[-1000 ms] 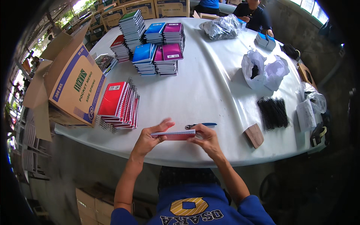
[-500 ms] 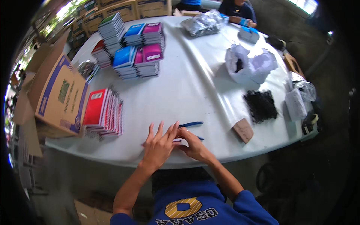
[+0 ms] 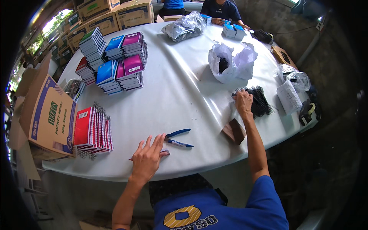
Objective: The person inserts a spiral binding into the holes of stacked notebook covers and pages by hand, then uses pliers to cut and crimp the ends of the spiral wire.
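A notebook (image 3: 165, 153), mostly covered by the left hand (image 3: 147, 159), fingers outstretched, is laid with its long axis roughly along the near edge of the table (image 3: 172, 92). Black spiral coils (image 3: 263, 102) are touched by the right hand (image 3: 243, 103); whether any are gripped cannot be told. Green lettering (image 3: 53, 112) is printed on the left-edge carton (image 3: 48, 132).

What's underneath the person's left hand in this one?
Under the left hand is a small pad; its right end and a red sliver at the left show. The hand covers its middle, so that part can't be seen.
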The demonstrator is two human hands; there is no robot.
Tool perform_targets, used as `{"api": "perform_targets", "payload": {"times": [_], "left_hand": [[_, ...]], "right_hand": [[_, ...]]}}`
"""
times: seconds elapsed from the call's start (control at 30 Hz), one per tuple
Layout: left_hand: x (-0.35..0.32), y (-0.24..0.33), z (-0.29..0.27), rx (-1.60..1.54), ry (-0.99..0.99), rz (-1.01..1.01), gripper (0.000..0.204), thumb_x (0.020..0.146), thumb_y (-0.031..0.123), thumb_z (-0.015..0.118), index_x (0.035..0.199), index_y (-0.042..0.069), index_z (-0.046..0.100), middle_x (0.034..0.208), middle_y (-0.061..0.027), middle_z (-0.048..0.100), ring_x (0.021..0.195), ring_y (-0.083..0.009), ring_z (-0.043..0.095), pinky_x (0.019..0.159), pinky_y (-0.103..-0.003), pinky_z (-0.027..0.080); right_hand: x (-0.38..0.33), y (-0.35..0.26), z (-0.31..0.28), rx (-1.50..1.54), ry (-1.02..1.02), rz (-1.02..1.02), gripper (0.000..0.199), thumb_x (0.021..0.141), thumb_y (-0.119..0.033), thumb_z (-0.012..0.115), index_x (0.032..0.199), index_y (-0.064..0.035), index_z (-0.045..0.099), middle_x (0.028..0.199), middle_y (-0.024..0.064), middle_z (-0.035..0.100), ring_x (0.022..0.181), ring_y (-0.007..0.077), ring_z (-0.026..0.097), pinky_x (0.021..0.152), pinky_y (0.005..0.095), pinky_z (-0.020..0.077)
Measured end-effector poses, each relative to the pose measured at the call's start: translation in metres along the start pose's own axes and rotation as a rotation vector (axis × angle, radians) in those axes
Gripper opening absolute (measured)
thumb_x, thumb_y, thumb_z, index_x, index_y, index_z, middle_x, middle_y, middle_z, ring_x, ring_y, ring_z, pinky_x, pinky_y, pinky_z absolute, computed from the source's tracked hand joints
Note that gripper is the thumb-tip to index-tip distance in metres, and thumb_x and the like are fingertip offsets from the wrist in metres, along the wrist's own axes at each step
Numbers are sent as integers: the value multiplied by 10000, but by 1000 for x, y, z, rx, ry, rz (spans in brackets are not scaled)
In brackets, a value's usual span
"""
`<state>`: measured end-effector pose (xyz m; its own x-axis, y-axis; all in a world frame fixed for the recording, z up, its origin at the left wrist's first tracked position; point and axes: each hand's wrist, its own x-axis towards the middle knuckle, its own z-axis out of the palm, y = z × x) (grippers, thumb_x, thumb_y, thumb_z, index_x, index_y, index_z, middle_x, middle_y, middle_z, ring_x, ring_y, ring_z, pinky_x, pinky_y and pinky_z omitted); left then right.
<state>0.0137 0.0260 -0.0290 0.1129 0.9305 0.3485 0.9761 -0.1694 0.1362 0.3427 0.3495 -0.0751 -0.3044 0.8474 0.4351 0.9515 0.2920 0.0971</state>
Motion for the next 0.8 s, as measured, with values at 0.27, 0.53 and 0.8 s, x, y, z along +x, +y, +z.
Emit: {"api": "perform_targets", "payload": {"times": [0.27,0.53,0.8], "left_hand": [[3,3,2,-12,3,-42,663,847,320,682,1420,74,458,1250,-111,638,1156,-339,602,951,-475,472],[2,-1,3,34,-9,-47,720,804,343,718,1425,92,453,1259,-74,642,1181,-329,595,990,-526,442],[3,-2,4,66,-67,-35,711,816,280,718,1444,115,428,1353,-45,581,1199,-334,582,1015,-561,408]], "right_hand": [[1,-20,-54,85,58,-127,187,822,-143,700,961,-51,615,989,127,623,962,275,613,790,439,452],[-93,-178,-126,1188,-386,-498,260,803,-12,709,1051,-86,713,960,90,621,917,280,608,795,387,504],[-100,-184,-127,1334,-557,-523,181,831,-22,683,1002,-71,717,950,100,629,831,268,613,734,370,496]]}}
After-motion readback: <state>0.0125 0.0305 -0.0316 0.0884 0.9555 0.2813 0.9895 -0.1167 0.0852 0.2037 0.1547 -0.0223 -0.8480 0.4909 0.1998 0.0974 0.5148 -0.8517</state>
